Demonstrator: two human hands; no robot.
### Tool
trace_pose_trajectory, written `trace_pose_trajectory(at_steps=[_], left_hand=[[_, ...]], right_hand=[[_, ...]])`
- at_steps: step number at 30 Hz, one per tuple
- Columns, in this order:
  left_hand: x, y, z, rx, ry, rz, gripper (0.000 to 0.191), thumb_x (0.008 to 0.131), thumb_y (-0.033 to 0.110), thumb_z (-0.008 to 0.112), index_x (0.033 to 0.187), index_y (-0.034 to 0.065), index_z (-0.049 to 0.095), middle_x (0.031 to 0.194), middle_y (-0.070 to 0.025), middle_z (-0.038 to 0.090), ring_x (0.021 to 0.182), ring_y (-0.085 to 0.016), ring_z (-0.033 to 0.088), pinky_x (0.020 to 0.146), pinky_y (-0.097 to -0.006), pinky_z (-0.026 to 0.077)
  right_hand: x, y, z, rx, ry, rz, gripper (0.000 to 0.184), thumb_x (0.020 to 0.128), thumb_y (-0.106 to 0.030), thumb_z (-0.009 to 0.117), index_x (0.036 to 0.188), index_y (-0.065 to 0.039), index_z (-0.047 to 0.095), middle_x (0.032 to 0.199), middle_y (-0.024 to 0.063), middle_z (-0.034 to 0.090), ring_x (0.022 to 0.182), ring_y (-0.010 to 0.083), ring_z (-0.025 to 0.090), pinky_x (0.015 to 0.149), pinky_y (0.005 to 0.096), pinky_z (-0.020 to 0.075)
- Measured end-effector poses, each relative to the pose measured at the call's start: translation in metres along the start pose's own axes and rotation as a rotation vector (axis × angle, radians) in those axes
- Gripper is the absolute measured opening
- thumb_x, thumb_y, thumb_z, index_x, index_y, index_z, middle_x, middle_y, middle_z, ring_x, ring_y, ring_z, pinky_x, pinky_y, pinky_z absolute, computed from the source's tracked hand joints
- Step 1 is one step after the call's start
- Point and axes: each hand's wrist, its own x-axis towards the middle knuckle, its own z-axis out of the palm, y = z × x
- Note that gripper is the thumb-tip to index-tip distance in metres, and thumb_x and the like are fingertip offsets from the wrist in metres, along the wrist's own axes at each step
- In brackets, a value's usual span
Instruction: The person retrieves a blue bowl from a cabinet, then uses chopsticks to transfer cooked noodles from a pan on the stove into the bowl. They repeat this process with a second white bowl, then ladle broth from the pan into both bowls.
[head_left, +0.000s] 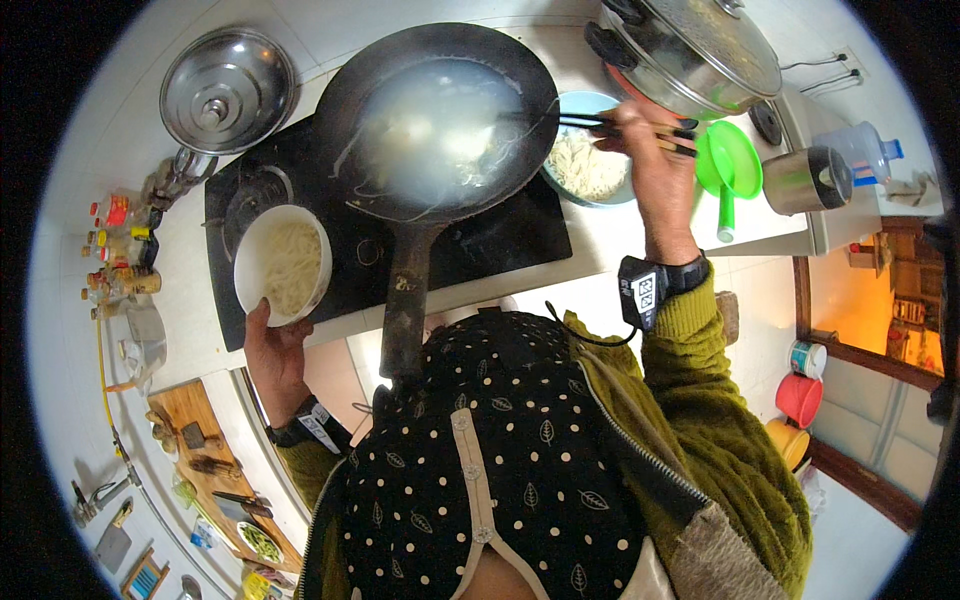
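My left hand (277, 352) grips the rim and side of a white bowl (247, 259) with pale noodles (291, 266) in it, held over the left part of the black cooktop (495, 259). In my right hand (660, 180) is a pair of black-and-tan chopsticks (581, 121), their tips reaching over the right side of a dark wok (341, 90). Steam blurs the cloudy liquid (442, 135) in the wok, so its contents and the chopstick tips are hard to make out. Behind the chopsticks, a light blue bowl (559, 184) holds more noodles (589, 165).
The wok's long handle (405, 300) points toward my body. A metal lid (225, 90) leans at the back left; several bottles (120, 247) stand left. Right are a steamer pot (690, 60), a green ladle (727, 161) and a kettle (799, 180). Knives (244, 504) lie on a wooden board (225, 465).
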Motion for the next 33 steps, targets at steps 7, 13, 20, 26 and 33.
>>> trace_pose_trajectory(at_steps=[7, 13, 20, 26, 33], left_hand=[[-0.006, 0.003, 0.003, -0.027, -0.028, -0.004, 0.041, 0.083, 0.022, 0.064, 0.116, 0.0016, 0.050, 0.100, -0.0098, 0.061, 0.071, -0.014, 0.054, 0.058, -0.0267, 0.045], [-0.007, -0.004, 0.011, 0.060, 0.019, 0.042, 0.041, 0.084, 0.026, 0.063, 0.113, 0.0009, 0.051, 0.094, -0.0098, 0.063, 0.065, -0.016, 0.056, 0.057, -0.0273, 0.047], [-0.019, -0.006, 0.000, 0.165, -0.008, 0.144, 0.038, 0.086, 0.024, 0.061, 0.113, 0.0001, 0.049, 0.091, -0.0106, 0.061, 0.065, -0.013, 0.053, 0.061, -0.0256, 0.047], [-0.019, -0.009, -0.027, -0.037, 0.049, 0.100, 0.043, 0.084, 0.021, 0.060, 0.119, 0.0031, 0.043, 0.097, -0.0082, 0.056, 0.062, -0.009, 0.050, 0.055, -0.0196, 0.045], [-0.017, -0.019, -0.065, -0.087, 0.173, 0.130, 0.048, 0.080, 0.018, 0.062, 0.122, 0.0066, 0.041, 0.098, -0.0122, 0.061, 0.065, -0.020, 0.062, 0.059, -0.0302, 0.052]], right_hand=[[-0.012, 0.002, -0.037, 0.075, 0.139, 0.063, 0.027, 0.092, -0.020, 0.055, 0.097, 0.006, 0.060, 0.085, 0.0134, 0.064, 0.072, 0.0198, 0.066, 0.063, 0.0298, 0.0562], [-0.013, 0.003, -0.027, 0.075, 0.099, 0.009, 0.027, 0.092, -0.020, 0.057, 0.098, 0.005, 0.061, 0.086, 0.0131, 0.065, 0.072, 0.0188, 0.065, 0.064, 0.0299, 0.0562], [-0.010, -0.005, -0.014, -0.005, 0.005, -0.017, 0.030, 0.094, -0.022, 0.053, 0.104, 0.006, 0.059, 0.095, 0.0149, 0.065, 0.080, 0.0225, 0.066, 0.069, 0.0316, 0.0549], [-0.013, 0.003, -0.005, -0.026, 0.054, 0.071, 0.032, 0.096, -0.028, 0.049, 0.102, 0.003, 0.056, 0.094, 0.0141, 0.064, 0.083, 0.0219, 0.065, 0.072, 0.0306, 0.0524], [-0.017, 0.009, -0.001, 0.087, 0.017, 0.072, 0.038, 0.097, -0.032, 0.045, 0.103, 0.004, 0.053, 0.097, 0.0165, 0.062, 0.089, 0.0254, 0.063, 0.075, 0.0306, 0.0496]])
